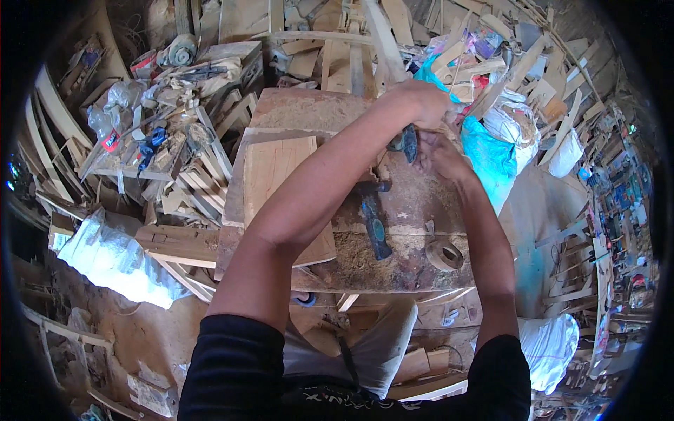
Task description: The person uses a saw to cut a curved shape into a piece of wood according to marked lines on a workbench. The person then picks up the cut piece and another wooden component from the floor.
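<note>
My left hand [423, 102] is at the workbench's far right, its fingers curled down and mostly hidden. Just below it, my right hand [444, 156] is closed, and what lies inside its fingers is hidden too. Close to both hands sits a dark metal tool [403, 144], too covered to name. On the worn wooden workbench [414, 200], a hammer [374, 221] with a dark handle lies nearer to me. A tan ring like a tape roll [444, 254] rests by my right forearm. Under my left arm is a flat pale board [277, 172].
Turquoise and white sacks [488, 161] with wood offcuts crowd the right side of the bench. At the left, a cluttered side table [133, 165] carries a plastic bottle [105, 130] and tools. Sawdust covers the bench's near edge. Stacked timber and furniture frames surround the bench.
</note>
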Tool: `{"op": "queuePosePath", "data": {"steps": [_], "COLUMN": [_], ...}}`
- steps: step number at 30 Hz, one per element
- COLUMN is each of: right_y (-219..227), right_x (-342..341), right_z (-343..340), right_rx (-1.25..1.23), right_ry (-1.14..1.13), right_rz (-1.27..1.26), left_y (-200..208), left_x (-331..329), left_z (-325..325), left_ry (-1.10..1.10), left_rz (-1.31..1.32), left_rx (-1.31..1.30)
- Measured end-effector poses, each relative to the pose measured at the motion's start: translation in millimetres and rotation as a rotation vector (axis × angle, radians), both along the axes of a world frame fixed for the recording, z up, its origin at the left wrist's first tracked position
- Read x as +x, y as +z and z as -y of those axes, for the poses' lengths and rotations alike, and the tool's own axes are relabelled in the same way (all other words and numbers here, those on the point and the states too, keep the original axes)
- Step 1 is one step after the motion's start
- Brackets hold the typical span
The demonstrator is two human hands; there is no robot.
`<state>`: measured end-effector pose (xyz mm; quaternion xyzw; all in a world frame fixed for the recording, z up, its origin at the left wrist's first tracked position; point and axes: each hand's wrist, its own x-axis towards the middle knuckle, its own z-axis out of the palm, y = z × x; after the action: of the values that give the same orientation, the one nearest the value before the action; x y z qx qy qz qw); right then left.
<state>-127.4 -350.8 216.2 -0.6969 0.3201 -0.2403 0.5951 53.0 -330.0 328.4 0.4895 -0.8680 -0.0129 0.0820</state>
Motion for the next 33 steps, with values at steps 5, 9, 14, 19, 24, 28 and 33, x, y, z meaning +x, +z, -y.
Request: {"op": "queuePosePath", "data": {"steps": [5, 9, 14, 19, 24, 28, 33], "right_y": [-22, -24, -25, -22, 37, 28, 22], "right_x": [12, 11, 7, -5, -79, -106, -98], "right_z": [-42, -40, 7, 4, -156, -212, -144], "right_rx": [-0.521, -1.095, 0.134, 0.165, -0.904, -0.723, -0.181], "right_ry": [-0.150, -0.149, -0.129, -0.177, 0.181, 0.196, -0.187], "right_rz": [0.032, -0.199, 0.017, -0.062, -0.619, -1.034, -0.107], "left_y": [-9, -9, 0, 1, -7, 2, -6], "left_x": [14, 10, 6, -1, 11, 4, 12], "left_z": [2, 3, 2, 2, -1, -5, 0], "left_ry": [-0.019, -0.010, -0.009, -0.017, 0.031, 0.002, -0.021], "left_rz": [-0.044, -0.022, -0.037, -0.045, -0.024, -0.030, -0.038], "left_rx": [0.008, 0.001, 0.052, 0.049, 0.049, 0.052, 0.066]}}
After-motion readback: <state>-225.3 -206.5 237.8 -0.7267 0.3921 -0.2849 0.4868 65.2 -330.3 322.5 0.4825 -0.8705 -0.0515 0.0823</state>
